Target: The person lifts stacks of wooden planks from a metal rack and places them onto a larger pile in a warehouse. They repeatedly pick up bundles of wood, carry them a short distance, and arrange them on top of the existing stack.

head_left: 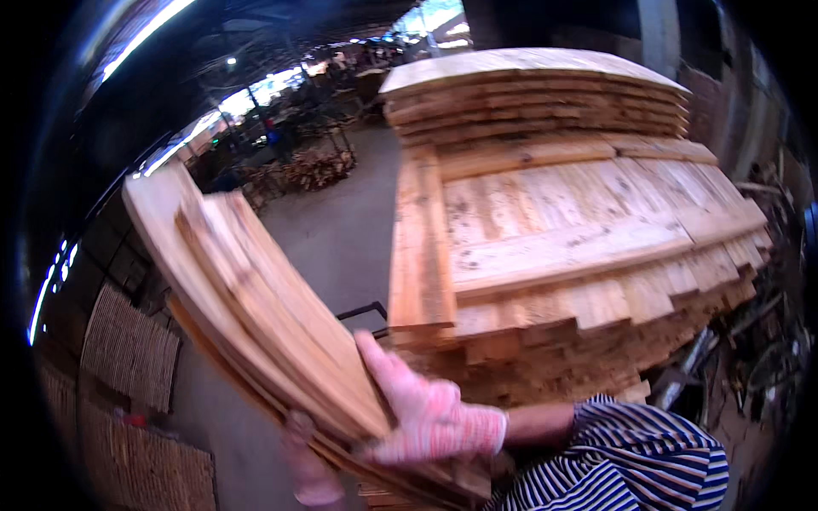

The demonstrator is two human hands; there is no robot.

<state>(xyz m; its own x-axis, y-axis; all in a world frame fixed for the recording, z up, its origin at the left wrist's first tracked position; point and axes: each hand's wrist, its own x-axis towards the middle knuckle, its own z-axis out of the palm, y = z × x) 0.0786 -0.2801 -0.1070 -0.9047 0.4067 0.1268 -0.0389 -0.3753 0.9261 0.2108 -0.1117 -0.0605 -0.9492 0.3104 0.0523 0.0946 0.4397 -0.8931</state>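
A bundle of long, pale wooden boards point(281, 315) slants from the lower middle up to the far left. My right hand point(434, 417), in a pink-and-white knit glove, grips the boards' right side near their close end, thumb stretched along them. My left hand point(311, 468) is blurred and holds the bundle from its left edge; part of its fingers is hidden. Right of the bundle stands a large stack of boards point(571, 251), layered crosswise, with one board point(422, 247) lying lengthwise along its left side.
Stacked panels point(537, 98) top the back of the large stack. More slatted stacks point(128, 349) stand on the floor at left. A dark metal frame point(365, 313) shows between bundle and stack. Scrap wood point(315, 169) lies farther back; dark clutter point(758, 366) fills the right side.
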